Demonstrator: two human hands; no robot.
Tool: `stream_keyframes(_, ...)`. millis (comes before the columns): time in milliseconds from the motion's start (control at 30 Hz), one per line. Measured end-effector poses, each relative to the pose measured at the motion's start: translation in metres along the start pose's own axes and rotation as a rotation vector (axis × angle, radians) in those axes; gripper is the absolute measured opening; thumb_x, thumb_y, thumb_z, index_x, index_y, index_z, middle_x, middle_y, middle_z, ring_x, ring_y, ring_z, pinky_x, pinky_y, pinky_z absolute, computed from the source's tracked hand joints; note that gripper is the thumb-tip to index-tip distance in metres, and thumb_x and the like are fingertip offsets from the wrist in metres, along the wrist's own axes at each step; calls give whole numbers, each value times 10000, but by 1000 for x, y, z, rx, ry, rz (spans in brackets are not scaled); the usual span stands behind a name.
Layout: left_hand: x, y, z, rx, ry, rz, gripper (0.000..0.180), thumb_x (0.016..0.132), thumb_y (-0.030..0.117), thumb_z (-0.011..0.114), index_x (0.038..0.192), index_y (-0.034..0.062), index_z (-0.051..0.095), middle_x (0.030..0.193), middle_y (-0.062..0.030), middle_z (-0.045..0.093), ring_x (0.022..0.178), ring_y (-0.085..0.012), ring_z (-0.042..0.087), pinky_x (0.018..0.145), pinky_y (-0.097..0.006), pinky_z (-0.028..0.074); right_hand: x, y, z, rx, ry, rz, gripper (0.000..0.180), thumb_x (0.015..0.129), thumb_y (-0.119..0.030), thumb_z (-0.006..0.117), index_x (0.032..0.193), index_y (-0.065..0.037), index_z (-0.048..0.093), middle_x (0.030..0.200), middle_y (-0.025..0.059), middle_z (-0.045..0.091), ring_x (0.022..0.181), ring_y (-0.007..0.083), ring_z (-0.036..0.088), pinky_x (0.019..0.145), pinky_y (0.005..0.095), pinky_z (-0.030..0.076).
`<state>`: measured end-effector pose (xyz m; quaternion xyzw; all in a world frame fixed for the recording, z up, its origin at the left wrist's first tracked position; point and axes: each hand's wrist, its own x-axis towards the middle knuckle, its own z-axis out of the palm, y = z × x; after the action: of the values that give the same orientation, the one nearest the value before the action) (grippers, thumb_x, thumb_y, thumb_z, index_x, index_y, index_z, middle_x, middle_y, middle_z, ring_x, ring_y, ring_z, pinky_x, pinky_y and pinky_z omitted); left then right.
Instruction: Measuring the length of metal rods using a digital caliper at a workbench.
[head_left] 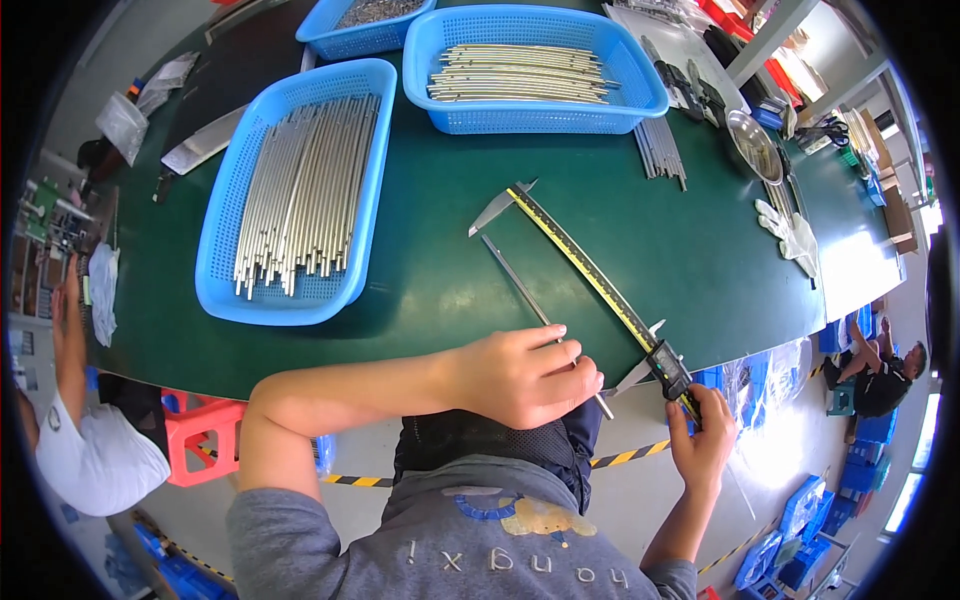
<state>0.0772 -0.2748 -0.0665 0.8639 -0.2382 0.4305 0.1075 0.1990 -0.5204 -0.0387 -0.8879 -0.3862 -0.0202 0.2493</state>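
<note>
My left hand [530,378] is closed around a thin metal rod [518,284], near the table's front edge. The rod slants from the upper left down past my fingers, and its lower end sticks out beyond them. In my right hand [703,432] is the lower end of a long digital caliper [592,272], gripped by its dark display slider. Its beam, with a yellow scale, runs up and left over the table, and the fixed jaw lies at the far end. The sliding jaw is drawn well apart from it, close to the rod's lower end.
A blue basket [208,262] full of metal rods stands left on the green table [440,290]. Another blue basket [540,122] with rods is at the back. More rods [660,148], a metal bowl [752,146] and a white glove [790,236] lie right. Another person [105,445] works at left.
</note>
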Motion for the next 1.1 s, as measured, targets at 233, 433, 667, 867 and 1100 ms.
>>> stream_keyframes(233,-3,1,-1,7,-38,-63,134,708,133,684,822,65,665,830,-24,582,767,-168,581,711,-362,558,-2,-1,-1,-6,-3,-6,243,731,-163,714,885,-17,597,668,88,532,499,218,519,457,299,384)
stream_keyframes(433,-6,3,4,9,-88,-113,160,699,136,714,846,85,677,848,-20,598,785,-173,608,732,-344,555,-6,0,-1,-4,-14,26,247,718,-145,717,884,-12,592,668,93,532,494,230,510,458,304,384)
stream_keyframes(667,-1,-5,3,-4,-259,-133,221,692,104,668,911,78,685,842,-22,588,796,-174,597,751,-327,539,-10,-11,-3,48,-57,108,266,707,-128,716,916,-14,597,665,86,535,513,209,543,465,294,408)
stream_keyframes(867,2,-5,1,2,-320,-185,243,648,83,655,888,70,694,816,-28,583,798,-180,590,733,-336,548,-18,-10,3,80,-43,75,275,723,-151,720,942,-30,605,667,69,547,533,197,566,463,294,418)
stream_keyframes(1100,3,-3,-1,-20,-339,-192,279,635,78,643,907,74,706,806,-31,584,779,-180,589,715,-331,556,-22,-10,5,51,-44,77,274,739,-206,728,925,-47,604,671,53,555,530,185,566,459,302,420)
